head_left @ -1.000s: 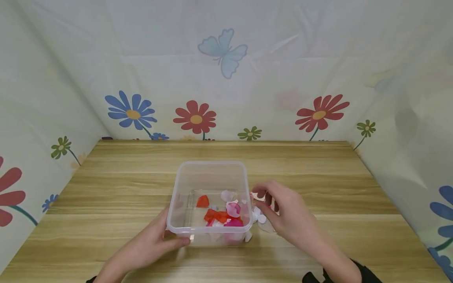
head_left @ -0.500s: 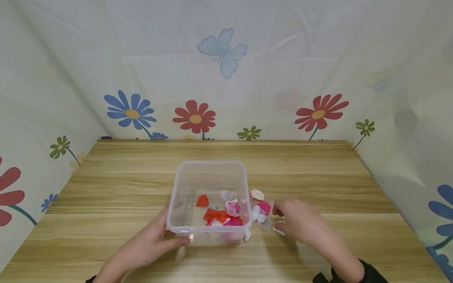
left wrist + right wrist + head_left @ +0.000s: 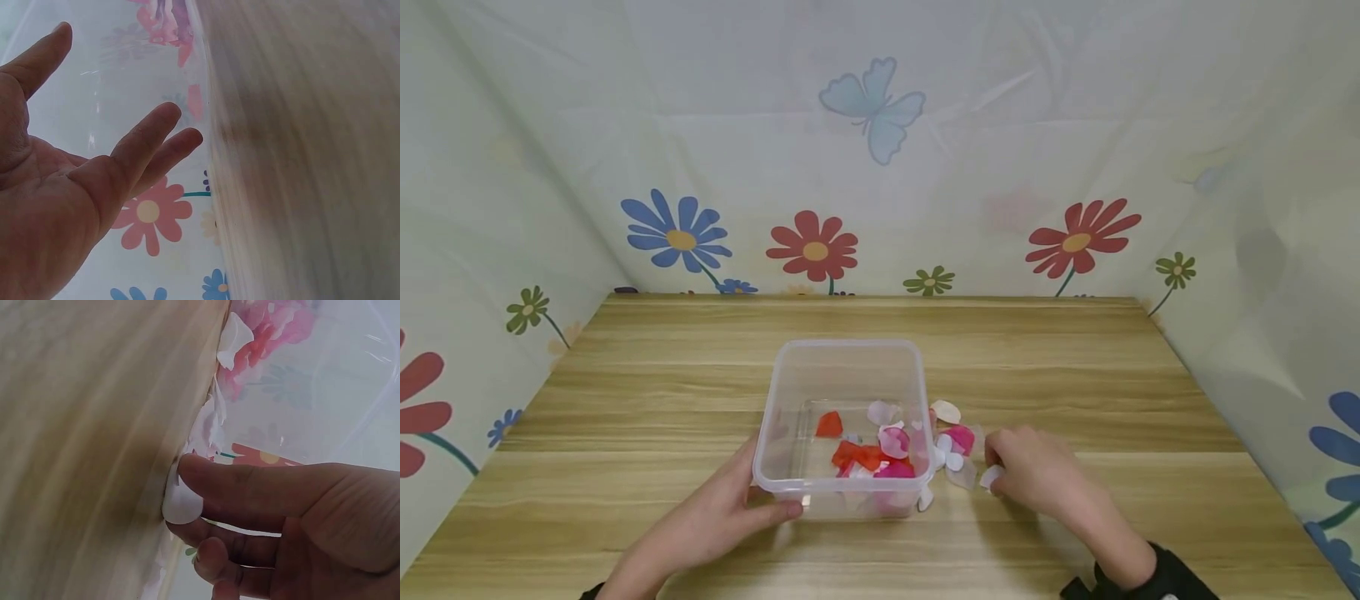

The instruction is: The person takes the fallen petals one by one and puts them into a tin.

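Observation:
A clear plastic box [image 3: 850,346] stands on the wooden table, with red, pink and white petals [image 3: 859,457] inside. My left hand [image 3: 718,512] rests against its left side, thumb along the front wall. Its fingers lie straight and spread in the left wrist view. To the right of the box, my right hand [image 3: 1037,471] is down at the tabletop. There it pinches a white petal [image 3: 183,503] between thumb and fingers. More loose petals [image 3: 958,440], pink, cream and white, lie between that hand and the box.
The wooden tabletop [image 3: 700,350] runs back to a hanging cloth [image 3: 880,192] printed with flowers and a butterfly. More cloth walls enclose both sides. A single white petal [image 3: 925,499] lies by the box's front right corner.
My right hand moved away from the box's right wall to a white petal farther right and took it between thumb and fingers. My left hand and the box stayed put.

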Demonstrator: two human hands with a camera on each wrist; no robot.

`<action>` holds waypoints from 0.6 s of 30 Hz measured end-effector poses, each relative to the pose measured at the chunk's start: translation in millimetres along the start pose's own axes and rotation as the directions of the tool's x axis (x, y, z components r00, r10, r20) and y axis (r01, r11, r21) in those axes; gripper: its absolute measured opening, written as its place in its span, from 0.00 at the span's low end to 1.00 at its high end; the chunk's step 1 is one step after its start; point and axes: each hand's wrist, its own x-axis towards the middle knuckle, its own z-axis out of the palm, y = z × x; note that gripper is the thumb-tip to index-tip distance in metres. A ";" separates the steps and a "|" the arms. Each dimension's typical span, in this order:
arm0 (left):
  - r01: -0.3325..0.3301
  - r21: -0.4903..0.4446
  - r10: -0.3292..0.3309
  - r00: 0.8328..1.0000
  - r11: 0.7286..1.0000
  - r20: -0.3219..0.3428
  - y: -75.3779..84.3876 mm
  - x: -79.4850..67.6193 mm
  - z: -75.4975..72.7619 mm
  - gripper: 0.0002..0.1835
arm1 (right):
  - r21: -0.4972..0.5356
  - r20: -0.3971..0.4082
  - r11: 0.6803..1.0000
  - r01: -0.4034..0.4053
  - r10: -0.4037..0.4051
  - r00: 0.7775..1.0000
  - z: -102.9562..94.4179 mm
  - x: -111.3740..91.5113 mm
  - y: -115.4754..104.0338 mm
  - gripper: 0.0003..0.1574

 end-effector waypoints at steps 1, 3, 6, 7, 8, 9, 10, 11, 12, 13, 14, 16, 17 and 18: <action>0.002 0.002 -0.002 1.000 1.000 -0.001 0.4 0.0 0.0 0.57 | 0.002 -0.004 1.000 0.002 -0.002 1.000 0.6 0.4 0.4 0.17; 0.010 0.000 -0.010 1.000 1.000 -0.001 0.5 0.0 0.2 0.57 | 0.007 -0.011 1.000 0.008 -0.008 1.000 1.2 1.1 1.1 0.16; 0.001 0.003 -0.001 1.000 1.000 0.000 0.4 -0.4 0.1 0.57 | 0.021 -0.025 1.000 0.022 -0.022 0.999 0.6 1.8 1.9 0.15; -0.007 0.008 0.007 1.000 1.000 0.001 0.4 -0.5 -0.1 0.57 | 0.028 -0.029 0.999 0.024 -0.023 0.999 -0.2 1.8 1.9 0.15; -0.017 0.011 0.017 1.000 1.000 0.003 0.1 -0.8 -0.2 0.57 | 0.033 -0.037 0.999 0.028 -0.026 0.999 -1.3 1.9 1.9 0.15; -0.024 0.013 0.024 1.000 1.000 0.002 0.0 -1.0 -0.2 0.56 | 0.036 -0.044 0.999 0.033 -0.031 0.999 -2.8 1.7 1.7 0.15; -0.035 0.012 0.035 0.999 0.999 0.004 0.2 -1.3 -0.2 0.56 | 0.040 -0.052 0.999 0.037 -0.034 0.998 -4.6 1.4 1.4 0.16; -0.044 0.013 0.044 0.999 0.999 0.006 0.3 -1.5 -0.2 0.56 | 0.043 -0.063 0.998 0.041 -0.038 0.997 -6.8 1.0 0.8 0.16; -0.047 0.008 0.047 0.999 0.999 0.007 0.4 -1.6 -0.1 0.56 | 0.042 -0.080 0.998 0.048 -0.044 0.996 -9.3 0.4 0.3 0.16; -0.055 0.006 0.055 0.998 0.998 0.010 0.7 -1.7 -0.1 0.56 | 0.044 -0.097 0.997 0.056 -0.052 0.994 -12.4 -0.5 -0.7 0.15; -0.055 0.002 0.055 0.998 0.999 0.011 1.1 -1.9 0.0 0.56 | 0.046 -0.117 0.997 0.063 -0.057 0.991 -15.5 -1.4 -1.8 0.15; -0.049 0.005 0.049 0.999 0.999 0.010 2.1 -2.0 -0.2 0.55 | 0.058 -0.163 0.996 0.071 -0.061 0.985 -21.8 -3.3 -4.0 0.13; -0.046 0.007 0.046 0.999 0.999 0.008 2.4 -2.0 -0.3 0.55 | 0.061 -0.191 0.995 0.076 -0.063 0.979 -25.1 -4.3 -5.2 0.12; -0.047 0.011 0.047 0.999 0.999 0.006 2.5 -2.0 -0.4 0.55 | 0.069 -0.220 0.994 0.081 -0.064 0.973 -28.3 -5.3 -6.6 0.11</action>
